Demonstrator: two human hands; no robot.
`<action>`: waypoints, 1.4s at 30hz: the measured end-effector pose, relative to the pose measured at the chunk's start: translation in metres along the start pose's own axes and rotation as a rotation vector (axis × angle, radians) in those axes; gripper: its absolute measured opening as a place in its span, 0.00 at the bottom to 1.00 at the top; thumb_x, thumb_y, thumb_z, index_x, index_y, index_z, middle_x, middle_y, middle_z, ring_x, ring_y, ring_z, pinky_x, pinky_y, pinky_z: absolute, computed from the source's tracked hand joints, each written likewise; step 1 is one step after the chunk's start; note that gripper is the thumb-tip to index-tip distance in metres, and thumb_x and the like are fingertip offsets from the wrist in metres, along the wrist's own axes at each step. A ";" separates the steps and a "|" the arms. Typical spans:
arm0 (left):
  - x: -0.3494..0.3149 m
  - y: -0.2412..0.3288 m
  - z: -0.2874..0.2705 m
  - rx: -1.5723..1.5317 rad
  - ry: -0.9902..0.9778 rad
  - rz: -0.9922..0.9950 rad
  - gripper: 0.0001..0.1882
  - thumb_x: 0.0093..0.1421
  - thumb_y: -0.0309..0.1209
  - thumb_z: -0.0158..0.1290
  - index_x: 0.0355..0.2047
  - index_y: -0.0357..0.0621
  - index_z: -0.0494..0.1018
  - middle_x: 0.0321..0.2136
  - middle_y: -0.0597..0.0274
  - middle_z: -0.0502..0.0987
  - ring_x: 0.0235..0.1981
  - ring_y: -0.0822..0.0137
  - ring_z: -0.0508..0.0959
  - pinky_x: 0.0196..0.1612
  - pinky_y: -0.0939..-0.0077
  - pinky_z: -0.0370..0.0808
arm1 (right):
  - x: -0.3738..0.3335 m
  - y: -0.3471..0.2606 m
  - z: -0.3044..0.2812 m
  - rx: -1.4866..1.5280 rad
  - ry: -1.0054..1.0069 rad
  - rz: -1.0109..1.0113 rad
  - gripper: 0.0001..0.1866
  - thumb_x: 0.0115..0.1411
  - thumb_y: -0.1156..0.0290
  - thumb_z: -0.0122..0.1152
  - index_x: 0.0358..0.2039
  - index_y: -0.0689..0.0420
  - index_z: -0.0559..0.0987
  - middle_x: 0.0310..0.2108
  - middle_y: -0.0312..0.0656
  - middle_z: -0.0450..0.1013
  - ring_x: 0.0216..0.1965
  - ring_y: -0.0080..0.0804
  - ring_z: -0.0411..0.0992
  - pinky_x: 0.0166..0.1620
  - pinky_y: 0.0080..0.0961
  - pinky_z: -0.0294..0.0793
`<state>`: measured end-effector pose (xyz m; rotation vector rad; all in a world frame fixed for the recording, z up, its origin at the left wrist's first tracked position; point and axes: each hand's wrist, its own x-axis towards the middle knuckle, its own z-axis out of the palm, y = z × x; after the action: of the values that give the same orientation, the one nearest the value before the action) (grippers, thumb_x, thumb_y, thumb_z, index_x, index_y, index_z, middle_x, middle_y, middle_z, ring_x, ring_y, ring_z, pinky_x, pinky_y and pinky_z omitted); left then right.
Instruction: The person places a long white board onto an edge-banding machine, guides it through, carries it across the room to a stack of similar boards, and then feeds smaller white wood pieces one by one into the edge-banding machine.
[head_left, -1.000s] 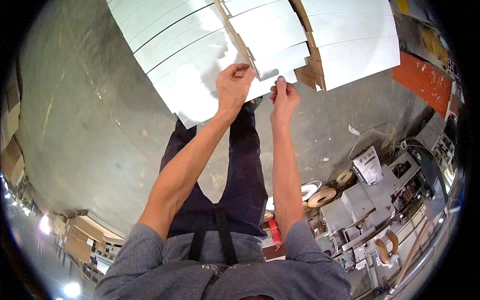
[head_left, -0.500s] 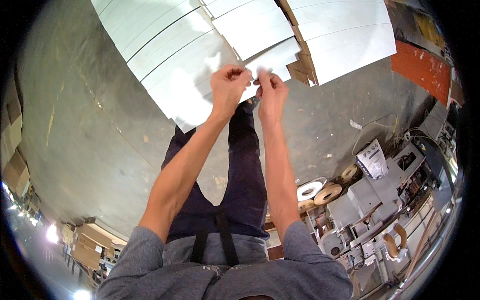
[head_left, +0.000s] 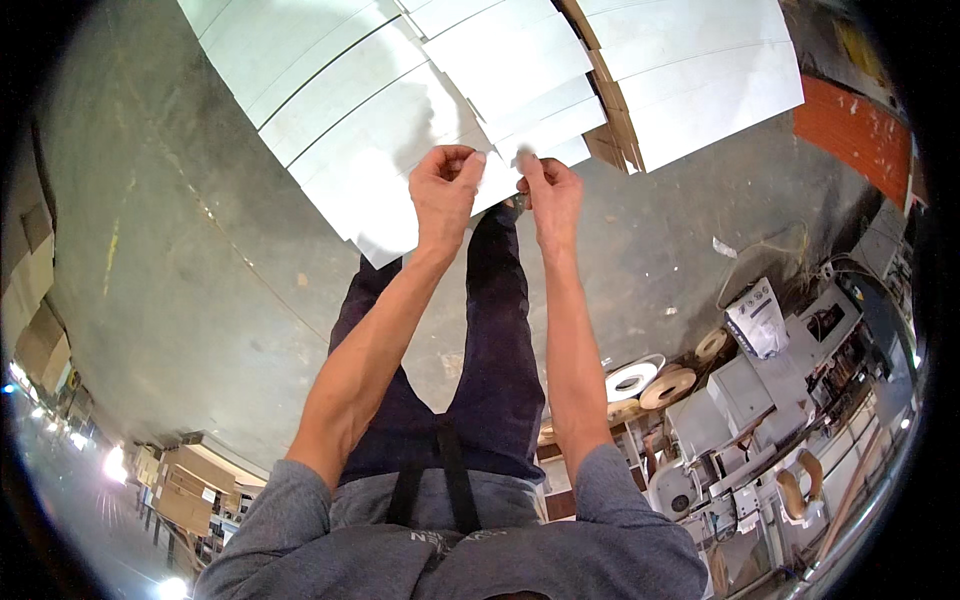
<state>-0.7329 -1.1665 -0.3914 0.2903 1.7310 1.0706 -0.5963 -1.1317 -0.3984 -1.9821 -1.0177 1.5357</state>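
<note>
My left hand (head_left: pixel 443 195) is over the near edge of a stack of white panels (head_left: pixel 370 130), its fingers curled and the thumb against the forefinger. A little to its right is my right hand (head_left: pixel 553 198), closed in a similar pinch with the thumb slightly blurred. Whatever either hand holds is too small or hidden to make out. Just beyond the right hand lies a middle group of white panels (head_left: pixel 510 60), whose near piece (head_left: pixel 550 118) sits close to its fingers. A gap separates the two hands.
Farther right is another white panel stack (head_left: pixel 700 90) with brown edges (head_left: pixel 612 110). An orange-red board (head_left: pixel 855 135) lies beyond it. Machinery (head_left: pixel 740 400), rolls of edging tape (head_left: pixel 632 378) and a white sack (head_left: pixel 757 318) stand at right. Cartons (head_left: pixel 185 490) are at lower left.
My hands have drawn slightly apart and nearer to me. The near middle panel, tilted before with a dark shadow along its edge, now lies in line with the panels behind it.
</note>
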 end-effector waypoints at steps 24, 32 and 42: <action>0.079 -0.064 0.001 0.092 -0.117 0.278 0.30 0.58 0.14 0.44 0.62 0.43 0.65 0.53 0.41 0.73 0.43 0.60 0.78 0.41 0.71 0.77 | 0.014 0.056 0.026 0.688 -0.140 -0.050 0.48 0.62 0.34 0.43 0.67 0.62 0.52 0.65 0.47 0.52 0.65 0.42 0.52 0.67 0.47 0.50; 0.068 -0.063 0.020 0.106 -0.002 0.417 0.32 0.53 0.13 0.42 0.62 0.30 0.59 0.58 0.36 0.67 0.58 0.44 0.70 0.51 0.62 0.77 | 0.019 0.056 0.040 0.773 -0.219 -0.129 0.44 0.63 0.36 0.45 0.69 0.51 0.51 0.68 0.46 0.49 0.68 0.45 0.49 0.68 0.48 0.52; 0.078 -0.065 0.014 0.059 0.069 0.377 0.28 0.52 0.12 0.44 0.56 0.32 0.68 0.50 0.43 0.74 0.46 0.53 0.78 0.41 0.69 0.79 | 0.023 0.050 0.041 0.885 -0.094 -0.053 0.43 0.62 0.36 0.45 0.68 0.53 0.55 0.67 0.44 0.53 0.67 0.42 0.52 0.68 0.47 0.49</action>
<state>-0.7359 -1.1470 -0.4922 0.6426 1.8145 1.3113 -0.6179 -1.1495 -0.4604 -1.2541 -0.2966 1.6551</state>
